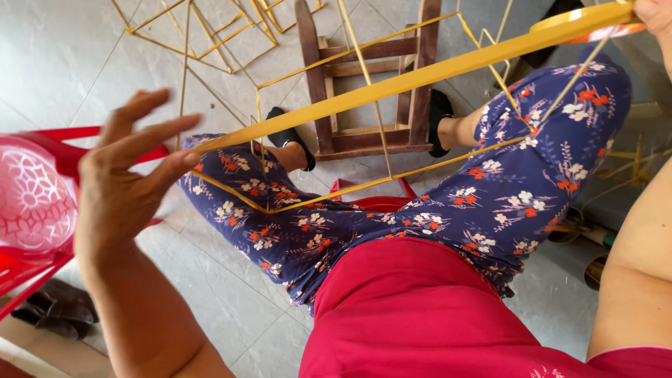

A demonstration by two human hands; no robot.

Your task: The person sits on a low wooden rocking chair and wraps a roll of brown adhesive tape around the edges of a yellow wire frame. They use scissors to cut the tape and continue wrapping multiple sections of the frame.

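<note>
My left hand is raised over my left knee and pinches the free end of a wide yellow tape between thumb and forefinger, with the other fingers spread. The tape runs taut up to a yellow tape roll at the top right. My right hand grips that roll and is mostly cut off by the frame edge. A frame of thin bamboo sticks rests across my lap, under the tape, on my navy flowered trousers.
A small dark wooden stool stands between my feet on the grey tiled floor. More stick frames lie on the floor beyond it. A red plastic stool is at my left, with dark sandals beneath it.
</note>
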